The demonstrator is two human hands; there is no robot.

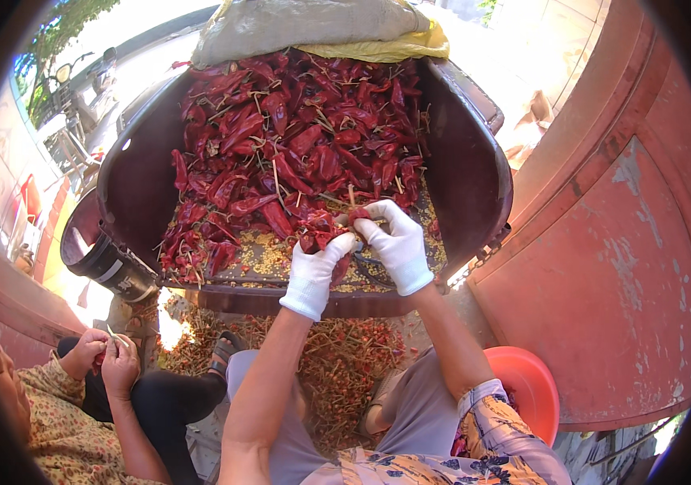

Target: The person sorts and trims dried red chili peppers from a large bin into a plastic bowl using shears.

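Observation:
A large heap of dried red chili peppers [281, 137] fills a dark maroon cart bed [305, 301] in front of me, with loose yellow seeds [261, 255] scattered at its near edge. My left hand [316, 273], in a white glove, is closed around several dried chilies [318, 230]. Beside it, my white-gloved right hand [398, 246] pinches a red chili [358, 214] whose pale stem points upward. Both hands are close together above the cart's near edge, fingertips almost meeting. Palms and part of the held chilies are hidden.
At the lower left, a co-worker's hands [111, 356] hold a chili. A black bucket [115, 263] hangs near the cart's left side. Discarded stems [345, 372] cover the floor by my feet. An orange basin [535, 396] sits right, near a red metal panel [604, 267]. A sack [289, 32] covers the heap's far end.

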